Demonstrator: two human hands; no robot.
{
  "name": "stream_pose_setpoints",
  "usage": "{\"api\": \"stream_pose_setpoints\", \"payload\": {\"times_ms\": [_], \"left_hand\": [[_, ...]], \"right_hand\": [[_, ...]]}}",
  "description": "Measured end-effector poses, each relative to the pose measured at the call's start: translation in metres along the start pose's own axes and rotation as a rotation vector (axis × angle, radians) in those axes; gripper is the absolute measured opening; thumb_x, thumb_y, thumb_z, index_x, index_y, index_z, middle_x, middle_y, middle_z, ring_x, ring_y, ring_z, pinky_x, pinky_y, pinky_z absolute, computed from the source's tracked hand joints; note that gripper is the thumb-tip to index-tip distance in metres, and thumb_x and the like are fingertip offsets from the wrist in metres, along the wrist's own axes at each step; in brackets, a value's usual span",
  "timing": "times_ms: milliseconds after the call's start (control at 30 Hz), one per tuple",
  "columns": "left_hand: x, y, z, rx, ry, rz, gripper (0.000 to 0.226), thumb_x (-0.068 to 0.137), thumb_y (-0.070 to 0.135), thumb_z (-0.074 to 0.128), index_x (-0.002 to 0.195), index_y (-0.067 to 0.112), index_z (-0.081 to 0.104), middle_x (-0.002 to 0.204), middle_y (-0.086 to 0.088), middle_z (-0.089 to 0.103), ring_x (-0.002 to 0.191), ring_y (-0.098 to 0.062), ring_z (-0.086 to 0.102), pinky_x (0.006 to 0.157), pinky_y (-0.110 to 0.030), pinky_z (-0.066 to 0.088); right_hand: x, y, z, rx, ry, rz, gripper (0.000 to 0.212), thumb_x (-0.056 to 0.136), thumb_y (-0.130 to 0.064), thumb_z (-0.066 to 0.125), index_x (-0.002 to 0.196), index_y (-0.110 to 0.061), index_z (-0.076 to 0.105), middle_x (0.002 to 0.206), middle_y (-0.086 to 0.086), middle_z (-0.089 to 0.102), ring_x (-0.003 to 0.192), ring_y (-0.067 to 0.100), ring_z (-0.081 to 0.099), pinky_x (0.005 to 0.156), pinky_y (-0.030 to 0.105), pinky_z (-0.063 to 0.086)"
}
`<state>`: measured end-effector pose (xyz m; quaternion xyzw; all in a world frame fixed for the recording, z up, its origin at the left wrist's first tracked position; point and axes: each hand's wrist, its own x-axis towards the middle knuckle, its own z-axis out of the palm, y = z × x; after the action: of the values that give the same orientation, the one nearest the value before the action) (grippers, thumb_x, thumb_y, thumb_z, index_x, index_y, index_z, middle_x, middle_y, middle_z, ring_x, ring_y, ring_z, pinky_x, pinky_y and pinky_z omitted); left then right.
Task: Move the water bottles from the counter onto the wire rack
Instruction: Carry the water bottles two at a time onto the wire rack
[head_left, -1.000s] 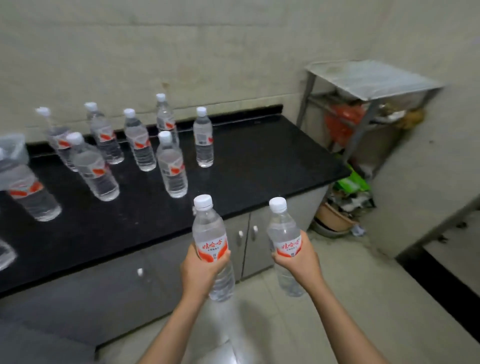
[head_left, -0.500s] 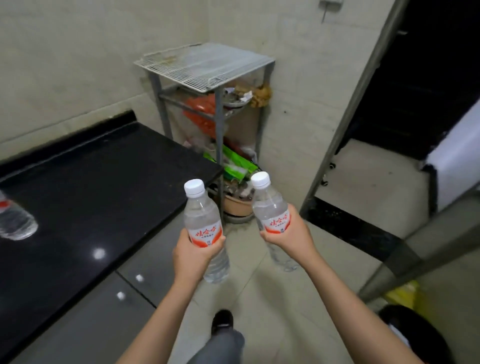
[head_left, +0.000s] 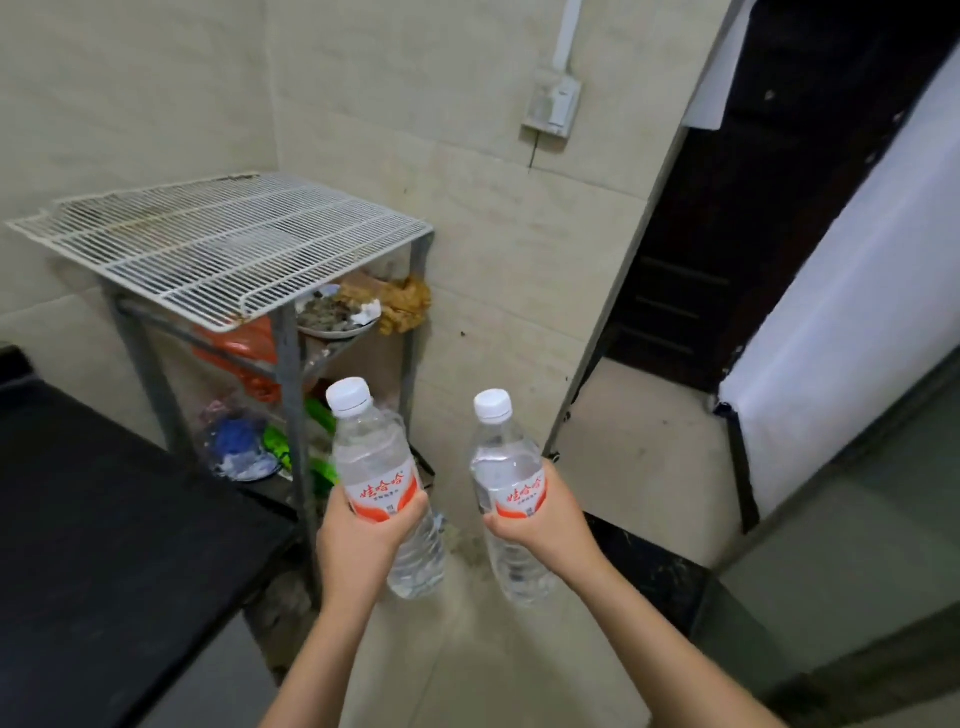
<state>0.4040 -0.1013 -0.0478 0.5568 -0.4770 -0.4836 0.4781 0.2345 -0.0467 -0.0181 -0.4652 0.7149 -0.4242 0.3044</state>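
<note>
Left bottle (head_left: 382, 467), right bottle (head_left: 506, 467): upright, mid-air, near-right of wire rack (head_left: 223, 244); left grip (head_left: 358, 540) clamped on 1, right grip (head_left: 540, 530) on the other. Step: carrying. Next: raise both onto rack top.

1. The left hand (head_left: 363, 540) grips a clear plastic water bottle with a white cap and a red-and-white label (head_left: 376, 457), fingers curled round the label, bottle roughly upright
2. The right hand (head_left: 540, 525) grips a second clear plastic bottle (head_left: 506, 467) of the same kind, near the first but not touching it
3. Beyond them, in the corner, a white wire rack (head_left: 218, 244) tops a grey metal frame
4. On the shelf beneath sit a grey plate of scraps (head_left: 332, 317) and an orange plastic bag (head_left: 244, 348)
5. A glossy black counter (head_left: 104, 519) ends just beside the frame's legs
6. A white wall socket (head_left: 553, 106) hangs above, left of a dark doorway (head_left: 753, 182)
</note>
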Motion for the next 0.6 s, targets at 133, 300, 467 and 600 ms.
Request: {"api": "stream_pose_setpoints", "payload": {"times_ms": [133,300,467,600], "left_hand": [[0.032,0.008,0.034,0.018,-0.022,-0.002,0.067,0.029,0.057,0.066,0.086,0.026,0.053,0.089,-0.004,0.063,0.082,-0.022,0.061,0.082,-0.038,0.05],[0.063,0.017,0.082,0.063,-0.022,0.056,0.048,0.049,0.026,0.086,0.084,0.023,0.054,0.086,-0.004,0.061,0.077,-0.019,0.057,0.073,-0.029,0.04],[0.109,0.034,0.117,0.063,0.078,0.098,0.056,0.046,0.034,0.084,0.093,0.021,0.057,0.087,0.0,0.064,0.078,-0.016,0.059,0.074,-0.028,0.043],[0.139,0.059,0.127,0.041,0.252,0.153,0.036,0.059,0.019,0.083,0.077,0.032,0.054,0.08,0.011,0.061,0.079,-0.011,0.06,0.072,-0.025,0.042]], "right_hand": [[0.038,0.006,-0.025,0.065,0.03,-0.001,0.047,0.063,-0.009,0.078,0.09,-0.033,0.048,0.089,-0.008,0.063,0.087,0.015,0.063,0.082,0.033,0.052],[0.099,0.019,-0.051,0.122,0.03,-0.027,0.052,0.062,-0.013,0.08,0.095,-0.036,0.047,0.095,-0.008,0.063,0.089,0.01,0.062,0.082,0.031,0.053],[0.18,0.011,-0.061,0.157,-0.078,-0.138,0.051,0.061,-0.015,0.081,0.097,-0.033,0.049,0.095,-0.005,0.064,0.091,0.015,0.063,0.082,0.036,0.054],[0.241,-0.009,-0.06,0.173,-0.194,-0.259,0.049,0.059,-0.013,0.082,0.087,-0.034,0.048,0.09,-0.013,0.062,0.088,0.013,0.062,0.079,0.032,0.052]]}}
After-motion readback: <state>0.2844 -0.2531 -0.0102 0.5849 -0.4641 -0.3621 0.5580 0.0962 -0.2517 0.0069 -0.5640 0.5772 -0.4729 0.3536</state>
